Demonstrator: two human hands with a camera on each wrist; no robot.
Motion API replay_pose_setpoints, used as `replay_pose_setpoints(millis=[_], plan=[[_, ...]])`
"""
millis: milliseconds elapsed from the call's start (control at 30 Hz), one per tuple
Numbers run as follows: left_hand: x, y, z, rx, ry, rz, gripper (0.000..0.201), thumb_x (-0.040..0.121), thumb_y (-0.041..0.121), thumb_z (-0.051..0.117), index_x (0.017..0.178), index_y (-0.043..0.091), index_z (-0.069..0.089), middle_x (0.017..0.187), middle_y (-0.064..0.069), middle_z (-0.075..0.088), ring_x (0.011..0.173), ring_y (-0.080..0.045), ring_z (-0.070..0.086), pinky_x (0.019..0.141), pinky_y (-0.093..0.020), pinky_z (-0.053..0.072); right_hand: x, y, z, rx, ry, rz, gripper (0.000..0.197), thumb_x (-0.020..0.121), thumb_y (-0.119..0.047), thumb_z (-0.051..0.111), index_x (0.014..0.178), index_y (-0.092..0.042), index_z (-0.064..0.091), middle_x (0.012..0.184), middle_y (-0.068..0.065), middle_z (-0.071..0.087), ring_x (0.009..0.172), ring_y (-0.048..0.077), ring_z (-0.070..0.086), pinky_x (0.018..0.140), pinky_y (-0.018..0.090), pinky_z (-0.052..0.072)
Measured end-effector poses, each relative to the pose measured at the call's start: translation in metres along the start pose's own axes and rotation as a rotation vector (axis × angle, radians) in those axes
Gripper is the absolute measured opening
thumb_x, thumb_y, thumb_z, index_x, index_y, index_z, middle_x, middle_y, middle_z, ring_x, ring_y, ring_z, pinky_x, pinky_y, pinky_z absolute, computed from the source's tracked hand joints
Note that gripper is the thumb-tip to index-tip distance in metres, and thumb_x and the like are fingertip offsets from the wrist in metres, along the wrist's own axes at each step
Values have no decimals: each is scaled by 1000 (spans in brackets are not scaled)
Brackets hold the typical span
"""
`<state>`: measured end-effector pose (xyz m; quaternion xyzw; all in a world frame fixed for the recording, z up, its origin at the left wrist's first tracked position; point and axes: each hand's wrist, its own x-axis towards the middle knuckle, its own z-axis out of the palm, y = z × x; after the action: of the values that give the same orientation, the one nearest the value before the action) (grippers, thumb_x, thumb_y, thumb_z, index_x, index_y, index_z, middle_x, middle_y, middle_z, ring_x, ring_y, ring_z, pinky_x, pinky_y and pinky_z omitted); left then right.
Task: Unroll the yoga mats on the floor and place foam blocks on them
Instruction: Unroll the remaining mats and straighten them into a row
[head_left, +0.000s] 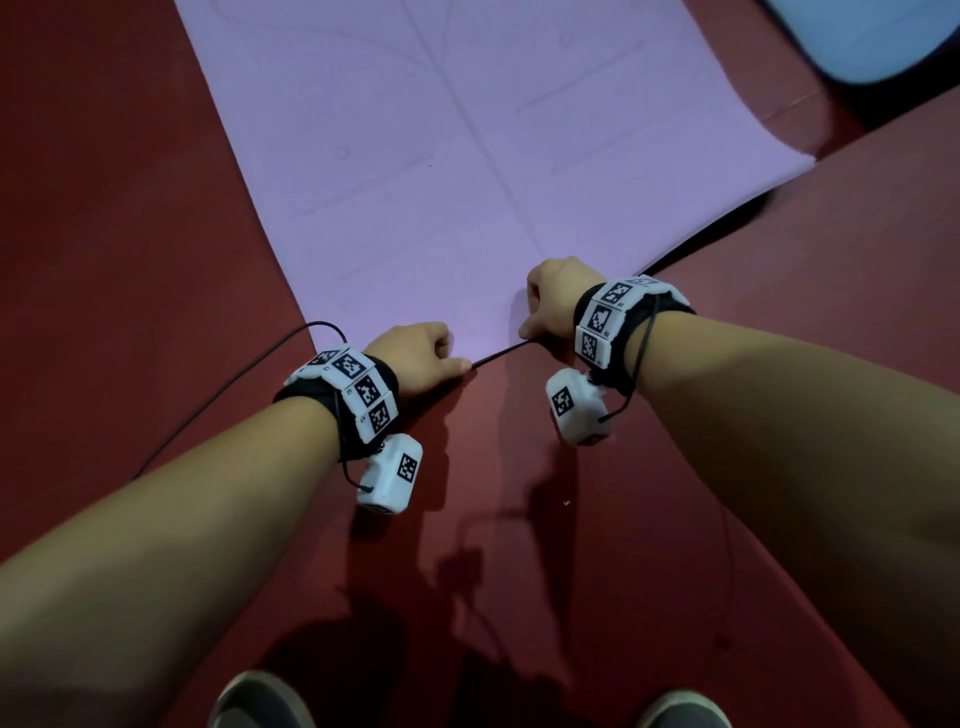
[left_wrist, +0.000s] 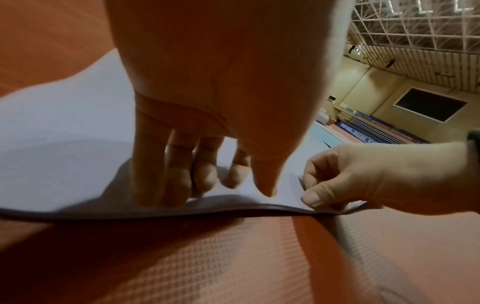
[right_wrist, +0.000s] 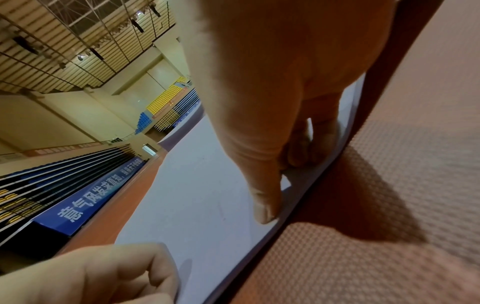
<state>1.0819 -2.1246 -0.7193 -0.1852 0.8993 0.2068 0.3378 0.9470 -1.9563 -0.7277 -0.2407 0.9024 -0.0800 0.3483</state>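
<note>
Both hands, left hand (head_left: 415, 358) and right hand (head_left: 553, 304), pinch the near edge of the flat lilac foam yoga mat (head_left: 415, 156), lifted slightly off the red textured floor (head_left: 104, 208). Releasing unevenly could leave that springy edge curled or skewed.

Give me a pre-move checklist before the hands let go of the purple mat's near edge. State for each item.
1. Left hand grips the near edge of the purple mat: ok.
2. Right hand grips the same edge: ok.
3. Near edge lies flat on the red floor: not ok; between the hands it is lifted, with shadow under it in the left wrist view.
4. Mat unrolled: the stretch in view is flat; its far end is out of frame, cannot tell.
5. Black cable by the left wrist is off the mat: ok.
6. Foam blocks within reach: none in view, cannot tell.
</note>
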Motion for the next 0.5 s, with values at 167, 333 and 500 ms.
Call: replay_pose_setpoints(millis=[167, 333, 500], plan=[[13, 23, 2, 29, 107, 73, 13, 87, 35, 60, 80, 26, 56, 83, 7, 62, 87, -21, 60, 68, -29, 39, 3, 31, 0, 244, 176, 11, 19, 76, -13, 74, 89, -18, 62, 105, 6, 63, 92, 24, 61, 71, 28, 49], [26, 44, 8, 50, 220, 30, 21, 89, 40, 57, 77, 24, 62, 84, 4, 62, 84, -22, 58, 68, -29, 39, 12, 75, -15, 305, 319, 116, 25, 84, -4, 60, 106, -16, 65, 122, 10, 50, 98, 26, 58, 80, 28, 48], [37, 56, 13, 113, 262, 95, 15, 88, 28, 58, 74, 25, 52, 85, 3, 57, 83, -25, 57, 66, -30, 35, 10, 119, -33, 301, 491, 231, 27, 88, -5, 55, 112, -14, 65, 130, 12, 43, 120, 30, 44, 100, 34, 43]])
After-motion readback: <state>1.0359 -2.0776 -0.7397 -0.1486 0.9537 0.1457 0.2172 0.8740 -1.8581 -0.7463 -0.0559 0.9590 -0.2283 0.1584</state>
